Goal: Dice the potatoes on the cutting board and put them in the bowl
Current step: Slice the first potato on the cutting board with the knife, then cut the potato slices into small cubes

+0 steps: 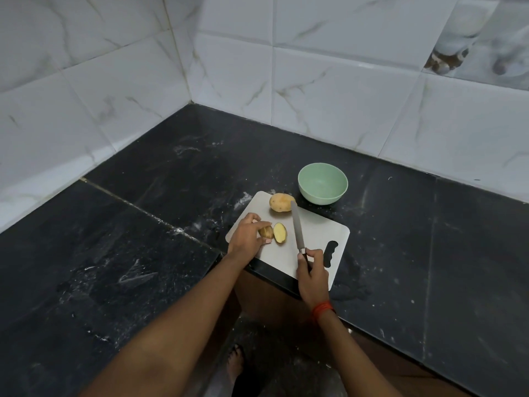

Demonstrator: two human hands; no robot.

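my left hand (246, 234) fingers curled round a potato half (266, 231) on the cutting board (316, 239), right hand (312, 275) fingers gripping the knife (296, 228), green bowl (322, 183) just beyond

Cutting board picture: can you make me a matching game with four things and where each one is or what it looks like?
Things:
1. knife
2. whole potato
3. bowl
4. loose potato half

Descriptions:
A. green, just beyond the cutting board
B. uncut, at the board's far edge
C. held in the right hand
D. cut face up, beside the held half in the left hand

Pairs: 1-C, 2-B, 3-A, 4-D
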